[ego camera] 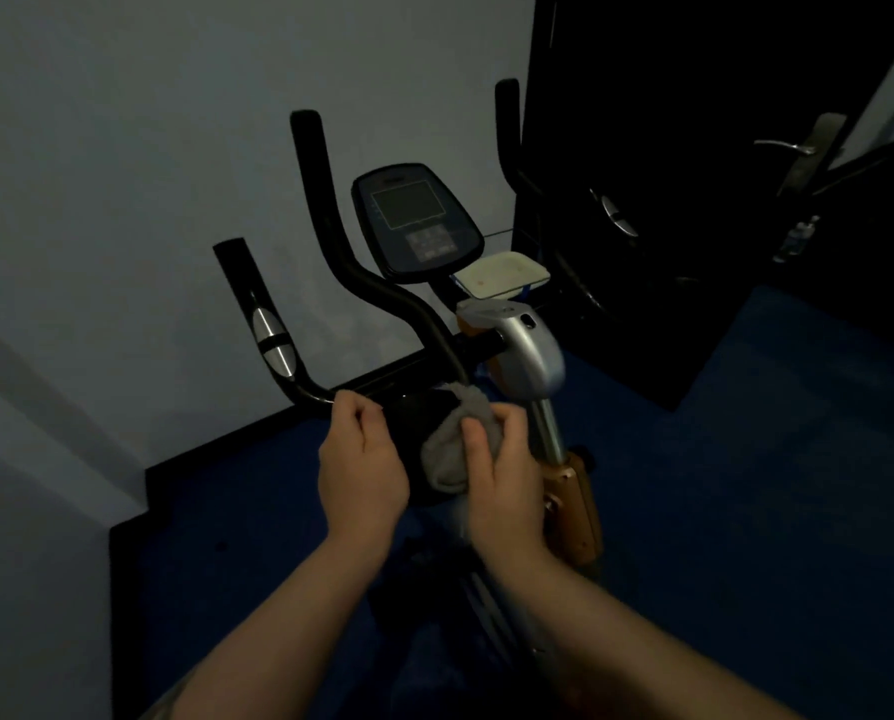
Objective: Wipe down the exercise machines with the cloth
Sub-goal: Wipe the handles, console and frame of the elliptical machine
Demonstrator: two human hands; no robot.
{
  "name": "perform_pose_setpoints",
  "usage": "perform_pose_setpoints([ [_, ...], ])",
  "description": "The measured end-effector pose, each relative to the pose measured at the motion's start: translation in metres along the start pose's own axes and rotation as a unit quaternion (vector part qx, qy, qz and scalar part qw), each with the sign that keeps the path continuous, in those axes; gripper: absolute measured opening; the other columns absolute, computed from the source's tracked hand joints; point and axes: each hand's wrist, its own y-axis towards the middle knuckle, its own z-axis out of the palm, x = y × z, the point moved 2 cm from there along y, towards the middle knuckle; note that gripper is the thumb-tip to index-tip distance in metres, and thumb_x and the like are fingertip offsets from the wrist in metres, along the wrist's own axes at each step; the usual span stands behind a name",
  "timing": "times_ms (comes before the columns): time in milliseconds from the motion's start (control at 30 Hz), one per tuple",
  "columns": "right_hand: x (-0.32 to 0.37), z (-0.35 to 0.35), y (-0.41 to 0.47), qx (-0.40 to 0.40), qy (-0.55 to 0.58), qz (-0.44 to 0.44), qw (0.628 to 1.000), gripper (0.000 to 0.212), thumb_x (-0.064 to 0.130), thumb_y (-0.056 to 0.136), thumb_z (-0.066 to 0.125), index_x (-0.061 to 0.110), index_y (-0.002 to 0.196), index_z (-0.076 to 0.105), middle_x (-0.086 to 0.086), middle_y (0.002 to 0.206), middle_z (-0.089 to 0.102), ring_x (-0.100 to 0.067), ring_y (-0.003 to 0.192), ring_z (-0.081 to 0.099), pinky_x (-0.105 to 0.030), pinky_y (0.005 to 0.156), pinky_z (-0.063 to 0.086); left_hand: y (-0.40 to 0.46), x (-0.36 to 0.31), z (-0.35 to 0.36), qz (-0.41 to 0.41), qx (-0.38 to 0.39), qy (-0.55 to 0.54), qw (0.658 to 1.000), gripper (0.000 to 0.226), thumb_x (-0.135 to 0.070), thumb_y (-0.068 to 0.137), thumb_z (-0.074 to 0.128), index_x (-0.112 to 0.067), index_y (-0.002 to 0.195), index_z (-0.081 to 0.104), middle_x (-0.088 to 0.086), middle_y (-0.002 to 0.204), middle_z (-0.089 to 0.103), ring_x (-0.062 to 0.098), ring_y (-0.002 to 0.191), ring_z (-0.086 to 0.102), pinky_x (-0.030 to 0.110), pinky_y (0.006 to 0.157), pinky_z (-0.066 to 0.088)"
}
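Cloth [452, 444], grey and bunched, sits wrapped round the lower end of the exercise bike's [533, 356] inner black handlebar [377, 288], low at the middle of the view, where that bar bends down toward the stem. The right hand [502, 475] grips the bundle from the right side, thumb laid across its front and the other fingers curled behind it out of sight. Just to its left, the left hand [364, 470] holds the horizontal black bar of the outer left grip [273, 335], fingers curled over the bar and pressed close together, thumb tucked toward them. Both bare forearms reach in from the bottom edge.

Beside the right hand a chrome post [551, 433] rises into a silver housing [525, 350], with copper-coloured bodywork [574, 501] below it. Farther up, the outer left grip carries a silver sensor pad, and the inner handlebar sweeps upward to a rounded tip. Between the bars stands the console [416, 220], dark screen above a small block of buttons. Just right of the console lies a pale shallow tray [504, 275]. Blue carpet [746, 459] covers the floor. Behind stands a pale wall [148, 148], and at the right a dark door [694, 148] with a metal lever handle [785, 145].
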Motion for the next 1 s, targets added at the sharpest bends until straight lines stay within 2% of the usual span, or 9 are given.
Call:
perform_pose_setpoints([
  [133,0.003,0.022,-0.037,-0.058,0.068,0.069,0.994,0.021,0.028,0.101,0.039,0.018,0.119,0.045,0.013,0.098,0.058,0.016,0.087,0.056,-0.004,0.069,0.042,-0.001,0.000,0.000,-0.003,0.002,0.001,1.000,0.025,-0.022,0.102,0.035,-0.014,0.082,0.047,0.003,0.068,0.053,0.013,0.059,0.046,0.039,0.056,0.039],
  [233,0.003,0.008,-0.014,-0.009,0.085,0.046,0.995,0.023,0.035,0.099,0.040,0.019,0.113,0.047,0.011,0.097,0.062,0.008,0.085,0.060,-0.011,0.070,0.045,0.001,0.001,-0.001,-0.001,0.012,0.001,1.000,0.025,-0.023,0.102,0.035,-0.015,0.081,0.045,0.005,0.067,0.053,0.016,0.059,0.046,0.045,0.057,0.042],
  [333,0.006,0.008,0.000,-0.064,0.118,0.036,0.990,0.022,0.033,0.100,0.040,0.015,0.112,0.047,0.007,0.097,0.062,0.008,0.081,0.060,-0.010,0.065,0.045,0.001,0.003,0.002,-0.008,-0.004,-0.008,1.000,0.024,-0.021,0.101,0.036,-0.015,0.080,0.046,0.003,0.064,0.050,0.015,0.057,0.044,0.041,0.055,0.039],
  [400,0.007,0.015,-0.007,-0.041,0.080,0.027,0.996,0.026,0.039,0.099,0.038,0.020,0.116,0.044,0.011,0.098,0.061,0.007,0.083,0.060,-0.010,0.066,0.046,0.000,0.002,0.002,-0.007,-0.011,-0.001,1.000,0.024,-0.021,0.101,0.036,-0.015,0.081,0.047,0.003,0.066,0.052,0.015,0.058,0.044,0.040,0.056,0.039],
  [567,0.006,-0.034,0.012,0.166,-0.103,-0.020,0.981,0.017,0.046,0.096,0.040,0.034,0.108,0.039,0.015,0.091,0.060,0.007,0.077,0.059,-0.013,0.062,0.047,0.000,0.001,0.001,-0.014,-0.016,-0.005,1.000,0.025,-0.021,0.101,0.038,-0.017,0.079,0.048,0.005,0.070,0.056,0.016,0.062,0.050,0.043,0.058,0.044],
  [700,0.030,-0.066,0.031,0.114,-0.169,-0.090,0.975,0.025,0.044,0.092,0.055,0.039,0.107,0.036,0.019,0.089,0.056,0.001,0.078,0.060,-0.023,0.060,0.052,-0.001,0.000,0.001,-0.055,-0.038,-0.057,0.996,0.025,-0.016,0.099,0.041,-0.015,0.078,0.053,0.003,0.073,0.057,0.013,0.066,0.051,0.032,0.059,0.038],
  [767,0.047,-0.061,0.043,0.103,-0.174,-0.162,0.966,0.027,0.035,0.090,0.064,0.036,0.107,0.044,0.023,0.092,0.052,0.001,0.079,0.056,-0.020,0.062,0.050,0.000,0.001,0.003,-0.079,-0.039,-0.092,0.992,0.023,-0.014,0.098,0.042,-0.011,0.079,0.056,0.003,0.075,0.059,0.013,0.070,0.052,0.029,0.060,0.038],
  [867,0.068,-0.034,0.055,0.074,-0.254,-0.309,0.913,0.031,0.023,0.079,0.076,0.024,0.106,0.061,0.009,0.105,0.052,-0.007,0.097,0.048,-0.020,0.077,0.042,0.000,0.004,0.000,-0.097,-0.032,-0.123,0.987,0.023,-0.014,0.098,0.044,-0.010,0.084,0.062,0.003,0.080,0.063,0.014,0.074,0.056,0.022,0.058,0.041],
  [1000,0.045,0.003,0.041,0.139,-0.345,-0.334,0.866,0.042,0.029,0.078,0.076,0.023,0.118,0.064,0.003,0.117,0.064,-0.020,0.119,0.052,-0.038,0.101,0.038,-0.012,0.004,-0.006,-0.076,-0.035,-0.177,0.981,0.026,-0.015,0.100,0.046,-0.015,0.090,0.069,0.000,0.087,0.069,0.009,0.077,0.063,0.008,0.060,0.044],
])
